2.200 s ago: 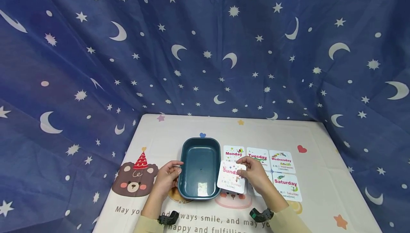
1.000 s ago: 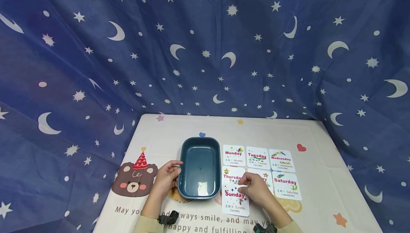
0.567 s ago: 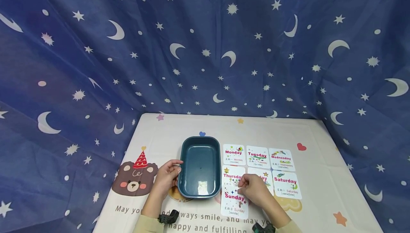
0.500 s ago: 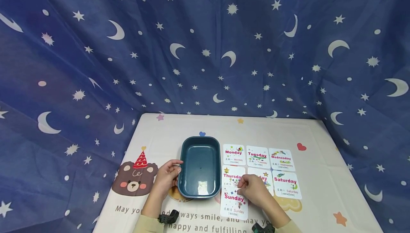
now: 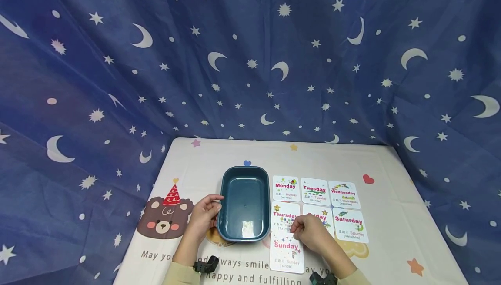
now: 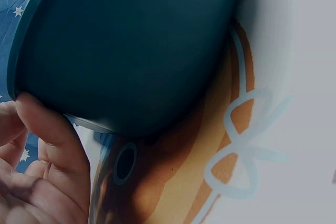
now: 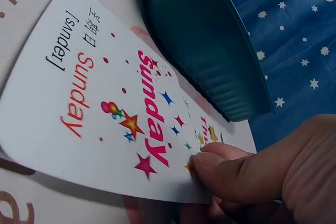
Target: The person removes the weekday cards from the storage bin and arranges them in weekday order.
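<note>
Between thumb and fingers my right hand [image 5: 311, 232] pinches the upper right corner of the Sunday card [image 5: 287, 254]. That card lies below the Thursday card [image 5: 285, 213] and covers its lower edge; in the right wrist view it looks slightly raised off the table. My left hand [image 5: 205, 215] grips the left rim of the dark teal plastic box [image 5: 244, 206], with the thumb on its outer wall in the left wrist view. Nothing lies in the box. Right of it are the Monday card [image 5: 286, 189], Tuesday card [image 5: 315, 192], Wednesday card [image 5: 344, 195], Saturday card [image 5: 349, 226] and partly hidden Friday card [image 5: 322, 213].
A pale printed tablecloth [image 5: 391, 215] with a bear picture [image 5: 164, 219] covers the table. Behind and at both sides hangs a blue star-and-moon curtain [image 5: 250, 58]. The cards stand in two rows close to the box's right wall.
My right hand has brought the Sunday card down toward the front edge, from over the Thursday card to below it. The left hand and box have stayed in place.
</note>
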The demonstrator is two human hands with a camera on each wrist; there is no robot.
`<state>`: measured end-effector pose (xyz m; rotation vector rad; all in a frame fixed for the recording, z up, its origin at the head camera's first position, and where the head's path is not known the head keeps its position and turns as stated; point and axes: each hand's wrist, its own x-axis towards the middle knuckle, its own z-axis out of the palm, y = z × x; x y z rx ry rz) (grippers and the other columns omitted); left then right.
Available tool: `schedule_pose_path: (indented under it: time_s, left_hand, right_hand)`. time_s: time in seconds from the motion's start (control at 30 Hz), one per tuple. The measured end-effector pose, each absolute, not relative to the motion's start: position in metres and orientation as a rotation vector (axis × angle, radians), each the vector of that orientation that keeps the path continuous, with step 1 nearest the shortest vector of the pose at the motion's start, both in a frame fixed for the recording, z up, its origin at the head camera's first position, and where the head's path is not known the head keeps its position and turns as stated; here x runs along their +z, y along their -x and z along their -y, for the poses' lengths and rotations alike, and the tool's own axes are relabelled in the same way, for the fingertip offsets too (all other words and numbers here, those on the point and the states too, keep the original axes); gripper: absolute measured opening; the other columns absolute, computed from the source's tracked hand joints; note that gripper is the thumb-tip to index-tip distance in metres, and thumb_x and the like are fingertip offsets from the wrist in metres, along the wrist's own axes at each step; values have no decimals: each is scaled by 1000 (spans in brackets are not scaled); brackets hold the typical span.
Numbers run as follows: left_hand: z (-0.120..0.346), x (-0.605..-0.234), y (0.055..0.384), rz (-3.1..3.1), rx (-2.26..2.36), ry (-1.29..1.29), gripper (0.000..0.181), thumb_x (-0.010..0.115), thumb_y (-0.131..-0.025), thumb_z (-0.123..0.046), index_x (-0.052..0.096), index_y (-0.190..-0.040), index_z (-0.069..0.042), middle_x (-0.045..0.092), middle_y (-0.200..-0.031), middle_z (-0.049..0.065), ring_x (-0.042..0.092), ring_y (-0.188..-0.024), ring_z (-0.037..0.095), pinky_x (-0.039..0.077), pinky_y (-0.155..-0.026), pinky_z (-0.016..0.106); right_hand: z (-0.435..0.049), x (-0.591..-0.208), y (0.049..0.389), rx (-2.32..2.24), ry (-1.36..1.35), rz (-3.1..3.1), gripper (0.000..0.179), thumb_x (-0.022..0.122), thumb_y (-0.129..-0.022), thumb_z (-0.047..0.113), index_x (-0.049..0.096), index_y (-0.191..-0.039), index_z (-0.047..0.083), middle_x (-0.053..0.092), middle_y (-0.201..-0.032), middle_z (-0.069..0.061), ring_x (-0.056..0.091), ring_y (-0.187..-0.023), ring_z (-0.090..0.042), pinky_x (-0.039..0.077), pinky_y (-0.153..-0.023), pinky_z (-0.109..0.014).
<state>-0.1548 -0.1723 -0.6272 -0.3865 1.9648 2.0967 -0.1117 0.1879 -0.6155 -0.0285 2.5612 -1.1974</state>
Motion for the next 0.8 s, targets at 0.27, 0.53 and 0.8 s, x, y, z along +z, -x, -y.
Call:
schedule_pose_path:
  time_s: [0.27, 0.53, 0.8]
  left_hand:
    - [172, -626, 154, -1975, 2086, 383, 30, 64, -105, -3, 68, -134, -5, 67, -93, 8, 54, -65, 13, 49, -52, 24]
    - [173, -627, 153, -1967, 2086, 371, 29, 65, -105, -3, 68, -134, -4, 67, -92, 8, 54, -65, 13, 49, -51, 24]
    - [173, -628, 154, -1966, 2079, 368, 30, 65, -104, -3, 67, -134, -3, 67, -92, 8, 55, -64, 14, 50, -52, 25]
  right_hand:
    - [-191, -617, 112, -1211, 25, -2535, 22, 75, -78, -11, 69, -79, 11, 63, -69, -1, 56, -53, -13, 49, -43, -24]
    - [-191, -614, 111, -1194, -15, -2551, 22, 79, -81, -8, 69, -81, 11, 63, -70, -1, 59, -56, -16, 51, -45, -25]
    - [-193, -607, 112, -1168, -90, -2584, 20, 81, -83, -4, 71, -83, 13, 66, -74, 0, 61, -65, -17, 49, -53, -24]
